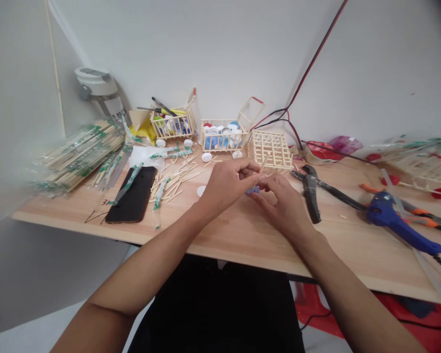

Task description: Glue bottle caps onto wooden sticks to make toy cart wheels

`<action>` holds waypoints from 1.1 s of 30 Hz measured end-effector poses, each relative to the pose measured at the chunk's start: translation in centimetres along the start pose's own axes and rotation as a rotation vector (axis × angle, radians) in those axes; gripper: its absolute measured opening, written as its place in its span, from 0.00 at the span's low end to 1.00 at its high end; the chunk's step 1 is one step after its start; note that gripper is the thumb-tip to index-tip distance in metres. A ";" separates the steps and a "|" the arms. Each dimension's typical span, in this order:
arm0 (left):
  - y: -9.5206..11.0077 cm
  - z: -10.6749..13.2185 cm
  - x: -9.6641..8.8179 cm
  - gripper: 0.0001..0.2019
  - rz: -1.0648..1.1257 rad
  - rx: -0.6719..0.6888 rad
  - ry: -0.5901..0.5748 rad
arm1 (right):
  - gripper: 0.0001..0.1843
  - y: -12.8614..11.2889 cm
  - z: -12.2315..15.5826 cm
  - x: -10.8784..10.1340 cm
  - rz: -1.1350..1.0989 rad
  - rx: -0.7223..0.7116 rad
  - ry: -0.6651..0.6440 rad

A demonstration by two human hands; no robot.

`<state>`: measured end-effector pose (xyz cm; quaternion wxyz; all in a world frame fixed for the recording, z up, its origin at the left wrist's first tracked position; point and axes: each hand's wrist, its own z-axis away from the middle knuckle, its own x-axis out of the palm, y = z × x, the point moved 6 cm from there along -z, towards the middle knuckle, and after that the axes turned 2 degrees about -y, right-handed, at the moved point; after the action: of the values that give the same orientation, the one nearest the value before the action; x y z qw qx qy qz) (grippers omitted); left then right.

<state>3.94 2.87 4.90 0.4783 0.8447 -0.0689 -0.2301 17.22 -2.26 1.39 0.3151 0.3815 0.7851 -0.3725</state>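
My left hand (228,184) and my right hand (282,203) meet above the middle of the wooden table (250,235). Both have their fingers pinched together around a small blue piece (253,190), possibly a bottle cap. A thin wooden stick (263,163) rises from between the fingertips. Just behind the hands stands an open cage of wooden sticks (272,149). Further back stand two small stick-built carts (224,135), filled with blue and white caps.
A black phone (132,196) lies left of the hands, with loose sticks (174,181) and wrapped chopstick bundles (83,154) beyond it. Black pliers (311,192), a blue glue gun (400,221) and orange-handled cutters (419,215) lie to the right. Red and black wires (308,73) run up the wall.
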 end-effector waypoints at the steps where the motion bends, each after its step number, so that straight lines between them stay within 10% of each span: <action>1: 0.0 0.0 0.0 0.04 -0.011 0.009 0.004 | 0.08 0.0 0.0 0.0 0.004 0.004 -0.003; 33: -0.3 0.3 0.1 0.07 -0.057 0.033 -0.018 | 0.09 0.4 0.4 0.0 0.012 0.035 -0.027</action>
<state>3.86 2.78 4.49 0.4567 0.8521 -0.0529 -0.2501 17.69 -2.43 1.06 0.3214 0.3866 0.7718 -0.3892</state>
